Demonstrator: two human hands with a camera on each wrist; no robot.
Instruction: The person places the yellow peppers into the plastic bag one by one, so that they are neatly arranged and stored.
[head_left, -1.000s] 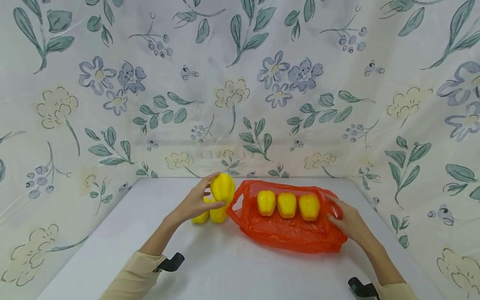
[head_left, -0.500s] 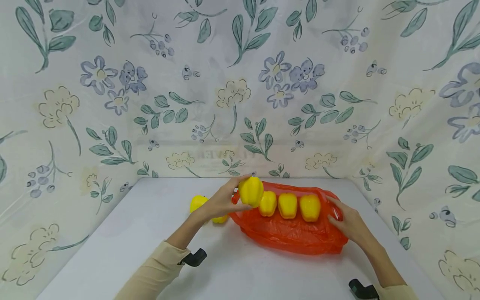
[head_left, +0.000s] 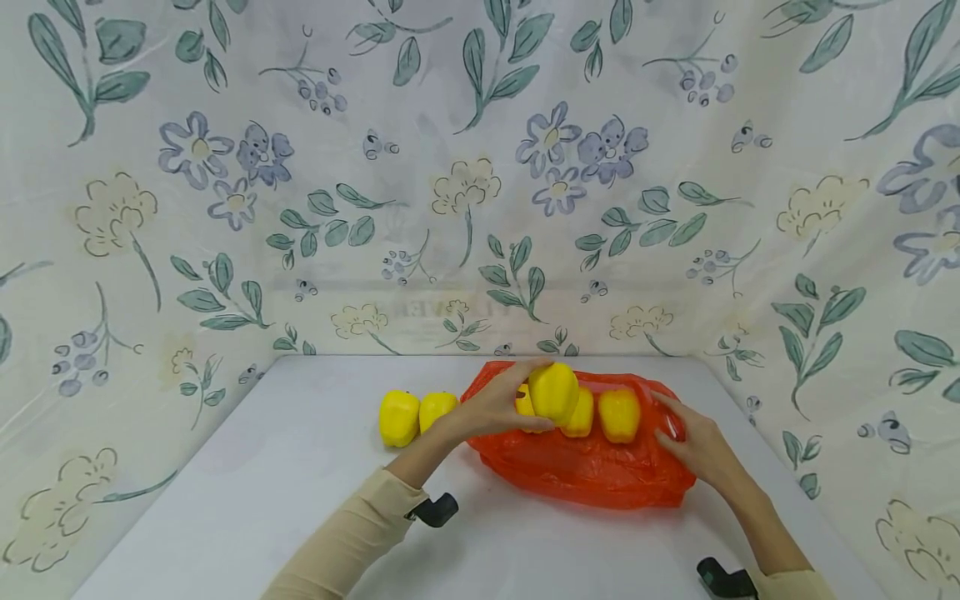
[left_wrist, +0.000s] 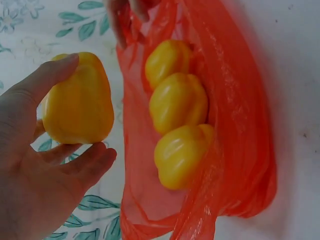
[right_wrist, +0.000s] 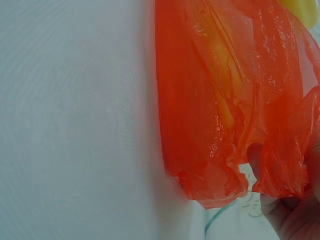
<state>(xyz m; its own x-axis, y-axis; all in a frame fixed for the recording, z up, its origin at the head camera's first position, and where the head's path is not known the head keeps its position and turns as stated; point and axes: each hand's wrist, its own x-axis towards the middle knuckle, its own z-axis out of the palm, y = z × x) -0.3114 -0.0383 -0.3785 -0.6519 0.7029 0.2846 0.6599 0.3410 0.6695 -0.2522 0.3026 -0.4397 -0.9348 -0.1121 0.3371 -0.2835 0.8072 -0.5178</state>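
Observation:
My left hand (head_left: 498, 404) holds a yellow bell pepper (head_left: 553, 394) between thumb and fingers, raised over a red plastic bag (head_left: 577, 479). The bag lies on its side with its mouth spread. Inside, three more yellow bell peppers sit in a row, and the left wrist view shows the nearest pepper (left_wrist: 182, 156) partly behind the bag's edge. At the bag's right end my right hand (head_left: 697, 437) grips a handle of it. In the right wrist view that hand (right_wrist: 295, 217) has thumb and fingers around the bunched plastic, partly cut off by the frame.
Two yellow bell peppers, a left one (head_left: 399, 418) and a right one (head_left: 437, 408), stand on the white table (head_left: 225, 500) left of the bag, the right one partly behind my left arm. A floral curtain (head_left: 480, 208) rises behind the table and along its sides.
My left hand has carried the bell pepper rightward from above the peppers on the table to over the bag. My right hand has stayed on the handle.

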